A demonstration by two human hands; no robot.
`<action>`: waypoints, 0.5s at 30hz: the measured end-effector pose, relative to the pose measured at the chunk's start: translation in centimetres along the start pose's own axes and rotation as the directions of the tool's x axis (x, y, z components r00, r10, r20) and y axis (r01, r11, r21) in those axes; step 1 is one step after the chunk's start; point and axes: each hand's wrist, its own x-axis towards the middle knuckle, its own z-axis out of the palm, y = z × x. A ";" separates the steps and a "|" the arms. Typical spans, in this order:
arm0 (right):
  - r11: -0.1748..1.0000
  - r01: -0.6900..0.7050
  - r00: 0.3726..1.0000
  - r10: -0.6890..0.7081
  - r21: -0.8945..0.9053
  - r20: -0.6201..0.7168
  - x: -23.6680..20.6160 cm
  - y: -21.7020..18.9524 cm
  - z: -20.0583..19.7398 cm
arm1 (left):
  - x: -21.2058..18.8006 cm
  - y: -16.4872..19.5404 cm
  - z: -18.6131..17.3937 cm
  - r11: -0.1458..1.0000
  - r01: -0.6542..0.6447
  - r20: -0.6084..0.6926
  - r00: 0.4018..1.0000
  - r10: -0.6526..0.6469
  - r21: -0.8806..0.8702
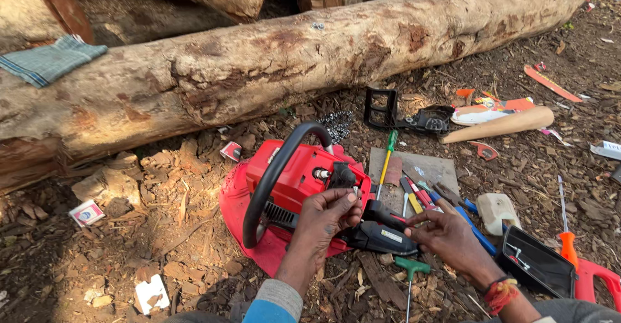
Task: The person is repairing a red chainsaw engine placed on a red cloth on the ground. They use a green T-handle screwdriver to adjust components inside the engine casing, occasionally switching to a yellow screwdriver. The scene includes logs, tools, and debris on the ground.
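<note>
Sharp, dappled sunlight, shaded foreground

One red chainsaw body (pixel 297 180), two screwdrivers (pixel 388 155) (pixel 566 229), several logs (pixel 259 64).

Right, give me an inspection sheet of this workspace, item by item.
Surface: bare ground strewn with bark chips and wood scraps.
Job's things: red chainsaw body with black handle bar, lying on a red cloth.
Clutter: screwdrivers and small tools on a flat board; green T-handle key; black cover; saw chain; wooden stick.
Grips: left hand pinches a part on the chainsaw body; right hand rests on its black rear end, closure unclear.
Cables: nothing seen.
Surroundings: big log with a checked cloth on it; more logs behind.
</note>
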 end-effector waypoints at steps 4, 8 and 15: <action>0.978 -0.131 0.988 0.141 -0.162 0.057 0.0 2.4 0.0 | -0.5 0.2 -0.3 0.998 0.029 -0.008 1.000 -0.029 -0.055; 0.918 -0.188 0.964 0.240 -0.349 0.111 -0.3 4.8 1.8 | 0.0 0.3 -1.0 0.991 -0.026 0.001 1.000 0.026 -0.130; 0.890 -0.032 0.992 0.083 -0.455 0.091 1.1 7.7 5.7 | 0.7 2.2 -2.7 0.983 -0.181 -0.039 0.982 0.183 0.044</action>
